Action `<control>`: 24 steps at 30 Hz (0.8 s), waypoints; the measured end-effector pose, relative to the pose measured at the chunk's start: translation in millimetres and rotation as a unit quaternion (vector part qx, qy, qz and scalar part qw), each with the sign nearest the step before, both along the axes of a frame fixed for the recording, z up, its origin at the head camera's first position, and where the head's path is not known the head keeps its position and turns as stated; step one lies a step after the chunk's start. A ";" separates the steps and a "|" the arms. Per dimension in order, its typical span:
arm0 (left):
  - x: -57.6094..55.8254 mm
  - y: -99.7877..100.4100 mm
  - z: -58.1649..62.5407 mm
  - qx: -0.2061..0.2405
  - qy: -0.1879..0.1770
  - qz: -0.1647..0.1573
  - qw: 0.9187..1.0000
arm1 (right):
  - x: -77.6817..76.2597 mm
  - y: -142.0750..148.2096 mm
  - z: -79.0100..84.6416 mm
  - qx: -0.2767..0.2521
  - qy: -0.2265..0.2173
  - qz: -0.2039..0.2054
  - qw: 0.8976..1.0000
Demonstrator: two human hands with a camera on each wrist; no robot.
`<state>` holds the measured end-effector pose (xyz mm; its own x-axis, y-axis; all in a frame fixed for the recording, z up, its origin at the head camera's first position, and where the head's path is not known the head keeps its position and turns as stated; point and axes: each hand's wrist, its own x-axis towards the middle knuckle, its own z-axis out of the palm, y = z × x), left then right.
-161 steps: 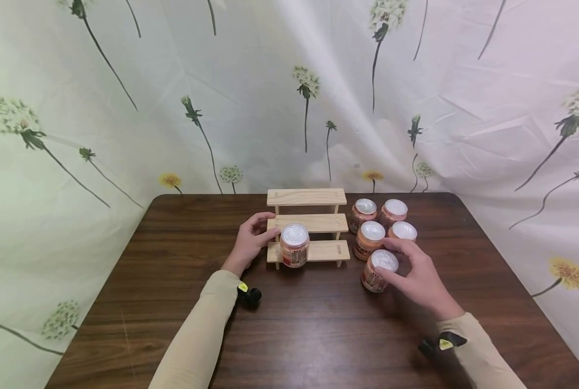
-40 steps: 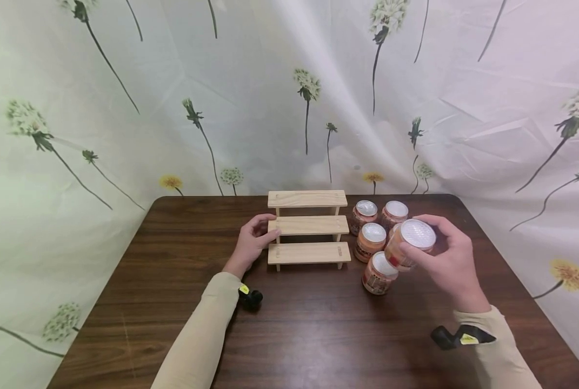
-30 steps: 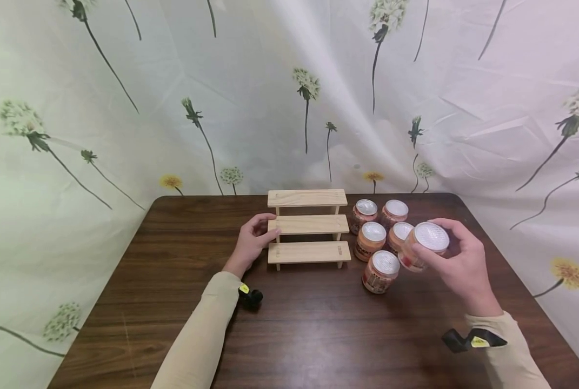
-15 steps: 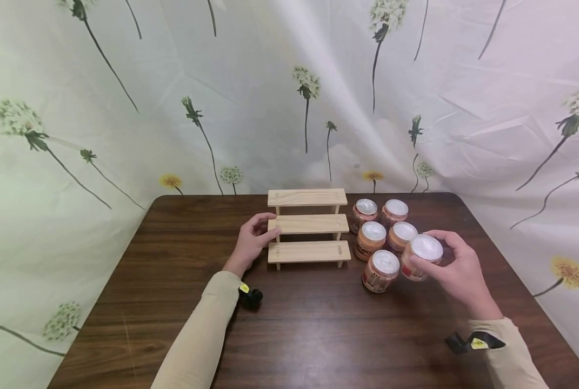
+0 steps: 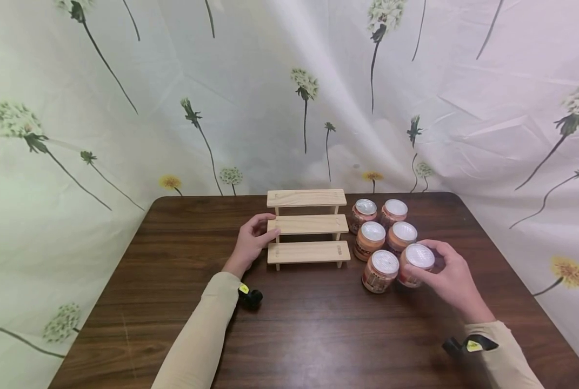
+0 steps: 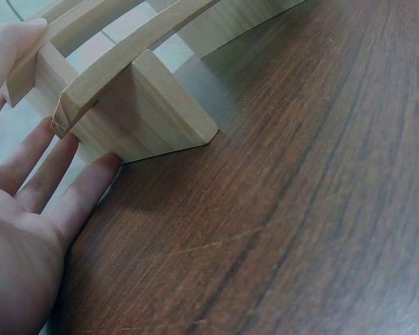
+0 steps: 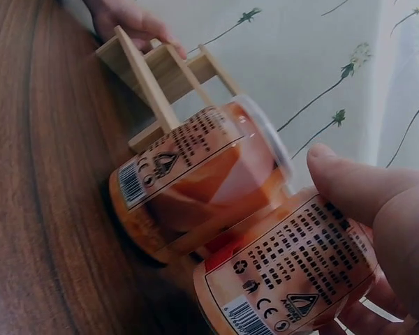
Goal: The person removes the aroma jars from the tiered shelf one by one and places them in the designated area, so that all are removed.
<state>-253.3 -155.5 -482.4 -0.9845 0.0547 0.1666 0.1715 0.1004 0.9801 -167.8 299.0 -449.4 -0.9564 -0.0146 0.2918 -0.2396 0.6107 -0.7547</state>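
My right hand (image 5: 452,278) holds a small orange jar (image 5: 418,262) with a clear ridged lid, thumb on the near side and fingers round the far side. The jar stands upright at the front right of a group of similar jars, close beside another orange jar (image 5: 380,272). In the right wrist view, the held jar (image 7: 286,272) shows its printed label and barcode. My left hand (image 5: 250,243) grips the left end of a three-step wooden stand (image 5: 308,252), thumb at the middle board. The left wrist view shows fingertips against the stand's side panel (image 6: 153,112).
Several more orange jars (image 5: 370,246) stand in rows right of the wooden stand, near its end. The dark wood-grain table (image 5: 294,324) reaches back to a pale curtain (image 5: 250,108) printed with dandelions.
One jar has left the stand's lowest step. My right hand has carried a jar rightward past the group, then lowered it at the front right corner. The left hand has stayed on the stand.
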 end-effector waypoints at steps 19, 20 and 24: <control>-16.4 -3.9 -29.4 0.008 0.015 0.008 1.000 | -2.0 6.2 -16.4 0.061 -0.004 0.004 0.998; -16.4 -3.9 -29.4 0.009 0.015 0.008 1.000 | -1.9 6.2 -16.6 0.063 -0.005 0.004 0.998; -17.0 -4.4 -27.4 0.011 0.007 0.007 1.000 | -1.9 6.3 -15.4 0.078 -0.009 0.004 0.997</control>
<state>-270.2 -160.0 -509.8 -0.9826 0.0365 0.1824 0.1848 0.0816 0.9794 -169.8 305.3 -464.8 -0.9612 -0.0660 0.2680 -0.2319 0.7193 -0.6548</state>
